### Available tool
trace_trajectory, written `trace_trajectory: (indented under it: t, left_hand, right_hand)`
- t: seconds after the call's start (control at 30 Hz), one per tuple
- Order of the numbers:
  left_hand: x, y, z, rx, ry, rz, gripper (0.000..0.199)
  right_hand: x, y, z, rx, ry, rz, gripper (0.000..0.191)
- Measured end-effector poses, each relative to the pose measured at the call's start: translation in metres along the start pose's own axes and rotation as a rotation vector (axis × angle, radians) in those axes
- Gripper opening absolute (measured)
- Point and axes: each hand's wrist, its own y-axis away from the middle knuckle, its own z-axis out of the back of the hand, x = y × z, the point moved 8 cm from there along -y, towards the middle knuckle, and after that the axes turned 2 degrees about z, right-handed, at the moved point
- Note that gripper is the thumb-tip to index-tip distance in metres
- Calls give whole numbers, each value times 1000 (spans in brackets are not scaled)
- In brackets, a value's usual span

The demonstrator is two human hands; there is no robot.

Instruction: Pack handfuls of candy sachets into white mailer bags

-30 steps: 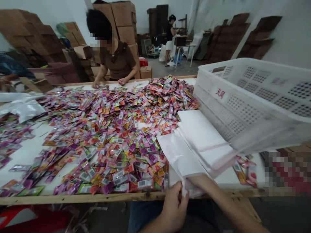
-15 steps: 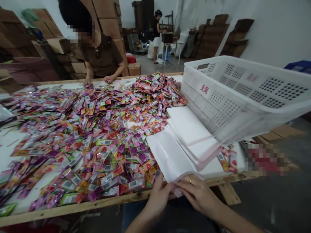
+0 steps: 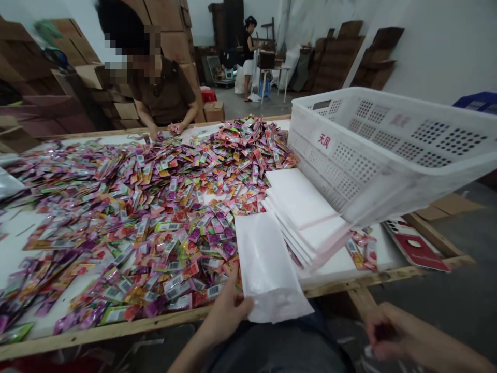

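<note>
My left hand [image 3: 229,306] grips the lower left edge of a white mailing bag [image 3: 267,259], thumb on top and fingers beneath. The bag lies flat over the table's front edge, its near end hanging past the wood. My right hand [image 3: 394,331] is away at the lower right, over the floor, its fingers curled together. A small whitish bit shows by its fingertips, but I cannot make out what it is. Beside the held bag lies a stack of similar white bags [image 3: 306,202]. Small colourful sachets [image 3: 182,228] with barcodes spread to the left of it.
A white perforated crate [image 3: 337,160] stands tilted at the table's right. A red card [image 3: 419,251] lies at the right corner by the wooden table edge [image 3: 128,331]. Across the table, a person [image 3: 165,93] handles sachets. Another person [image 3: 248,57] stands farther back near stacked cartons [image 3: 334,57].
My right hand has let go of the bag and moved away to the lower right. The bag's near end, folded and pinched by both hands before, now lies flatter, with only my left hand on it.
</note>
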Motion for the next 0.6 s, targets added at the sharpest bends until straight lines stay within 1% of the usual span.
trace_trajectory:
  t: [0.03,0.07,0.1,0.13,0.17,0.2,0.27,0.3,0.33,0.37,0.4,0.43,0.47,0.53,0.6]
  left_hand:
    - [3,3,6,2,12,28,108]
    - [6,5,9,7,39,52,110]
    - [9,8,11,12,71,74,112]
    - [11,10,12,17,93,96,113]
    - [14,12,10,17,97,120,113]
    - [18,14,8,17,86,147,110]
    - [29,18,1,5,58,217,95]
    - [36,19,-3,-9,61,251,84]
    - [41,19,-5,-29,80,272,73]
    - [46,19,-7,-55,108,273,64]
    - [49,19,-8,-82,142,257,57]
    - [50,18,-8,-111,171,228,51]
    - [49,18,-7,-141,188,190,47]
    - [46,18,-3,-210,169,113,41]
    - [42,19,1,-273,119,68,37]
  right_hand:
    - [-31,7,4,-80,102,-94,6]
    - [-51,12,6,-143,201,-146,12]
    - [-63,13,5,-168,284,-181,18]
    - [-62,11,2,-172,349,-179,21]
    - [-51,6,0,-172,394,-149,24]
    - [-29,1,-1,-183,419,-93,26]
    - [38,-10,1,-275,420,120,35]
    - [74,-15,0,-293,366,238,32]
    - [107,-20,-7,-254,278,355,27]
    - [135,-26,-18,-166,193,458,26]
    - [157,-33,-30,-99,159,538,27]
    - [172,-41,-41,-83,182,588,28]
    - [178,-50,-51,-84,233,605,29]
    - [178,-70,-71,-84,348,597,28]
    - [171,-84,-83,-80,396,581,25]
